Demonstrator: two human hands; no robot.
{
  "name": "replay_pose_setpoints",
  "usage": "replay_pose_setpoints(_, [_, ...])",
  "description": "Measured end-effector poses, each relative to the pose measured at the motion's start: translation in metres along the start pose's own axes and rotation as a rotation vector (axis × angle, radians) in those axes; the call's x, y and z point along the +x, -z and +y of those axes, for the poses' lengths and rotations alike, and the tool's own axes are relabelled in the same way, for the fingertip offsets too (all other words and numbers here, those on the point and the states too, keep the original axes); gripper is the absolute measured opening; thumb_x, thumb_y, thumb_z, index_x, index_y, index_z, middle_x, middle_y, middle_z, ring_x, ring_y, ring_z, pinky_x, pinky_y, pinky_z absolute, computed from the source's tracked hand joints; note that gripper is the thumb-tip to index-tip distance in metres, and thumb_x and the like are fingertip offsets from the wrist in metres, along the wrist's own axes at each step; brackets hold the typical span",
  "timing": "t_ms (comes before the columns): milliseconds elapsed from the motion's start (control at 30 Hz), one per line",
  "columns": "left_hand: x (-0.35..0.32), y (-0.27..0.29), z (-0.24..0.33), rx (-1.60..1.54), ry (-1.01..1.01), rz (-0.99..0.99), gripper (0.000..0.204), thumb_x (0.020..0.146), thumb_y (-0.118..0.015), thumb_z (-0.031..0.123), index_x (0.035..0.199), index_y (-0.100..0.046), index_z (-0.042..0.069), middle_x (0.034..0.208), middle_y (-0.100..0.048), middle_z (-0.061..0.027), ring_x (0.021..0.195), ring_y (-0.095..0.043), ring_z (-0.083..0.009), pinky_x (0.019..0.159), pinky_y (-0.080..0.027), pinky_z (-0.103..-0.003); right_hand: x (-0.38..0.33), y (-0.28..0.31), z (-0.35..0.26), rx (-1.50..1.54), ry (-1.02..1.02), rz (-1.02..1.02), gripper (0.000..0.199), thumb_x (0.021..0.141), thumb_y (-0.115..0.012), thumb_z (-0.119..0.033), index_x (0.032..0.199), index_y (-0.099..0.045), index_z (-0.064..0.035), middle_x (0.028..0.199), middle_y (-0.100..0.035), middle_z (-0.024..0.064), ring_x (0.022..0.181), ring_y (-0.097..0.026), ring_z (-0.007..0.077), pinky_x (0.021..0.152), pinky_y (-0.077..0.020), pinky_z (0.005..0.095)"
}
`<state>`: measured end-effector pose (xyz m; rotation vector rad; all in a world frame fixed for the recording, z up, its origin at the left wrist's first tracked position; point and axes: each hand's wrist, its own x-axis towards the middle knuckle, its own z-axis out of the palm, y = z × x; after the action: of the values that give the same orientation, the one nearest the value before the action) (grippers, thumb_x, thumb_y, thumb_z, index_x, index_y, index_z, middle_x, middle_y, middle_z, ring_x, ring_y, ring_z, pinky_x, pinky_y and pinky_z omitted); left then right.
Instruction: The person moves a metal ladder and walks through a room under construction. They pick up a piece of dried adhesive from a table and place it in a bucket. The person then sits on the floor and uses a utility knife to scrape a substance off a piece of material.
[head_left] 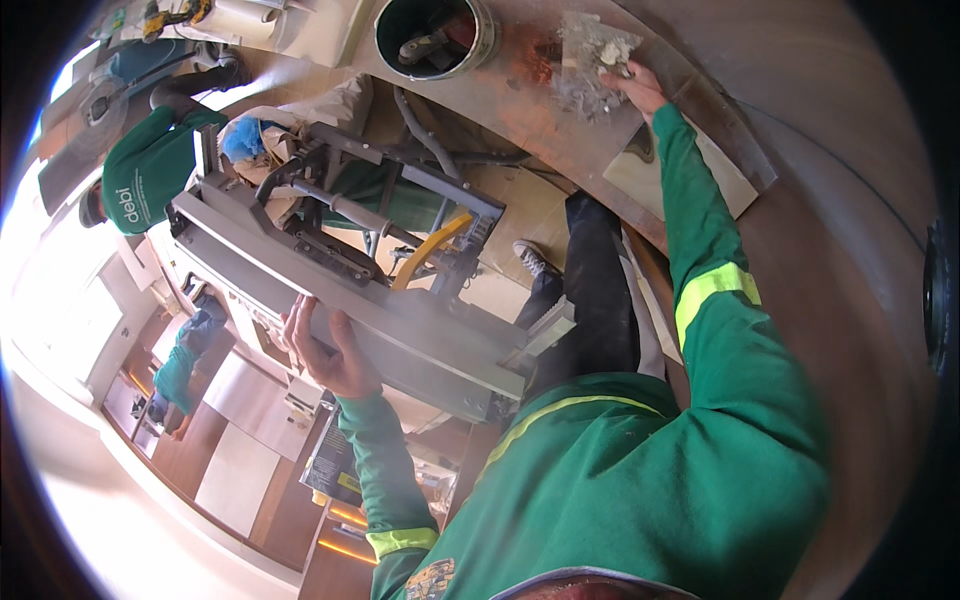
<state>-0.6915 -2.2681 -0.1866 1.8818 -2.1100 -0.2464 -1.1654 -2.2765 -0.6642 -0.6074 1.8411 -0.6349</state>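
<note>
A matt grey metal tile cutter, dusted pale, rested in the left hand. The right hand pressed rough, crumbly grey mortar on smooth reddish-brown flooring. Sleeves were soft green cloth with glossy yellow bands.

My sleeves are bright green, each crossed by a yellow-green reflective band, and my trousers are black above a grey-and-white shoe. The cutting machine under my left grip is dull grey, dusted pale, with black brackets and one curved yellow handle. My right grip rests on whitish-grey crumbly mortar spread on a reddish-brown surface, near a green bucket; a co-worker's back is the same green with white lettering.
</note>
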Motion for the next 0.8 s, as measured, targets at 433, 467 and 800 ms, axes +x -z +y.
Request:
replay_pose_setpoints(433, [0.008, 0.019, -0.008, -0.149, -0.091, 0.010, 0.039, 0.094, -0.074, 0.012, 0.132, -0.067, 0.004, 0.121, -0.069, -0.0142, 0.124, -0.061, -0.0332, 0.122, -0.033, -0.054, -0.105, 0.071, -0.033, 0.470, -0.030, -0.173, 0.098, 0.082, -0.092, -0.040, 0.155, -0.042, 0.0034, 0.152, -0.053, 0.0172, 0.144, -0.048, 0.0268, 0.120, -0.0361, 0.0451])
replay_pose_setpoints(467, [0.005, 0.023, -0.010, -0.158, -0.101, 0.029, 0.040, 0.094, -0.075, 0.012, 0.132, -0.067, 0.005, 0.121, -0.069, -0.0157, 0.126, -0.061, -0.0354, 0.120, -0.037, -0.054, -0.126, 0.073, -0.059, 0.553, -0.026, -0.256, 0.091, 0.083, -0.092, -0.038, 0.153, -0.046, 0.0012, 0.148, -0.057, 0.0143, 0.140, -0.051, 0.0248, 0.118, -0.0386, 0.0441])
replay_pose_setpoints(800, [0.058, -0.053, 0.125, -0.649, 0.014, -0.400, 0.109, 0.078, -0.088, 0.062, 0.151, -0.045, -0.007, 0.146, -0.055, -0.0290, 0.137, -0.055, -0.0359, 0.113, -0.046, -0.045, -0.249, 0.108, -0.208, 0.602, 0.172, -0.378, 0.070, 0.090, -0.087, -0.026, 0.145, -0.054, 0.0013, 0.135, -0.065, 0.0071, 0.128, -0.057, 0.0183, 0.112, -0.0417, 0.0366])
